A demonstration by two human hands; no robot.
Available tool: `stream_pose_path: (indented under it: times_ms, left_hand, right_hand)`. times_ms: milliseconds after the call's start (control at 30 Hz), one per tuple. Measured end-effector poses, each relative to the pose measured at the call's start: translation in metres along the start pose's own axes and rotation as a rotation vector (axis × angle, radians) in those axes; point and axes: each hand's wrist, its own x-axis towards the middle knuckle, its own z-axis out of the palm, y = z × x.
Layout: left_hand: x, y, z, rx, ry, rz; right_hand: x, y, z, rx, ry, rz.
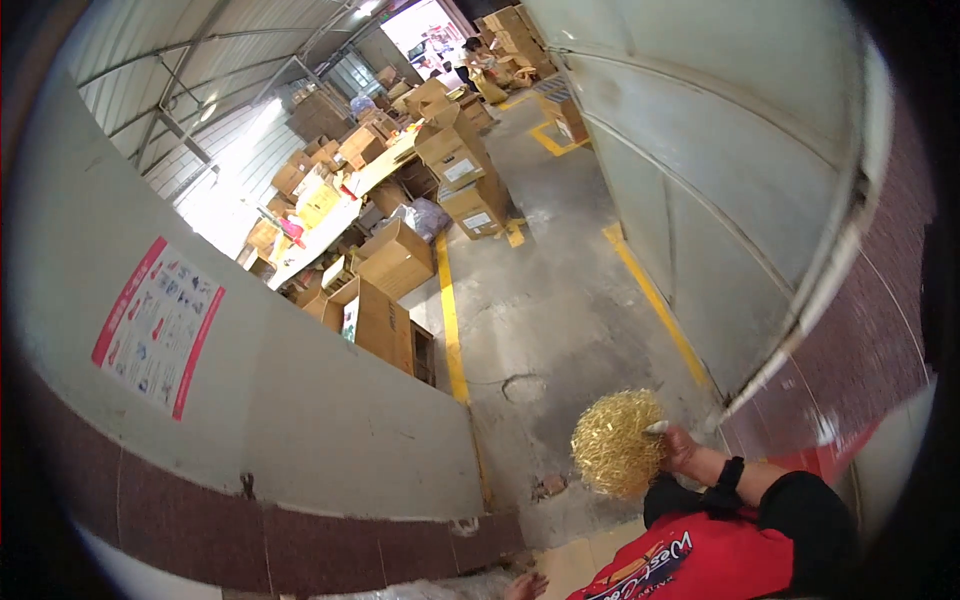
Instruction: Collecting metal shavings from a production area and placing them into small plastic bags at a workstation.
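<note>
Holding is the work in hand: the right hand (682, 446), wearing a black wristband and coming out of a black sleeve at the lower right, is closed on a loose, rounded bundle of gold shredded strands (615, 440). The fingers wrap the bundle's right flank, and most of its mass stands out to the left of the palm, raised clear of the grey concrete floor (560, 310) below it.

In my judgement the hold is one-sided. Strands on the far left are kept in only by their own tangle, so steady, moderate pressure serves best. Squeezing harder would crush the shape. Slackening would let strands fall. A second support under the free side would make the hold sounder.

The left hand (525, 585) shows only as fingertips at the bottom edge, well apart from the bundle and just beside a crumpled sheet of clear plastic film (440, 590). Whether it is apart or closed cannot be told.

Surroundings:
- Grey wall with a red-bordered poster (158, 325) to the left.
- Open brown cardboard cartons (385, 290) beyond the wall.
- Yellow painted floor lines (452, 330) running past the cartons.
- Large grey sliding door (730, 180) on the right.
</note>
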Motion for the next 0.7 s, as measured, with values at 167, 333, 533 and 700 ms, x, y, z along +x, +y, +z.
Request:
stream_pose_path:
  times_ms: [167, 333, 533, 700]
  left_hand:
    - [0.096, 0.109, -0.029, 0.052, 0.054, 0.016]
    - [0.210, 0.197, -0.065, 0.060, 0.110, 0.045]
    - [0.362, 0.304, -0.147, 0.073, 0.197, 0.081]
    - [0.455, 0.380, -0.167, 0.046, 0.250, 0.041]
  right_hand:
    - [0.141, -0.060, 0.073, 0.024, -0.037, 0.101]
    - [0.292, -0.111, 0.121, -0.001, -0.032, 0.146]
    - [0.482, -0.169, 0.211, -0.063, -0.083, 0.121]
    - [0.641, -0.232, 0.248, -0.072, -0.001, 0.119]
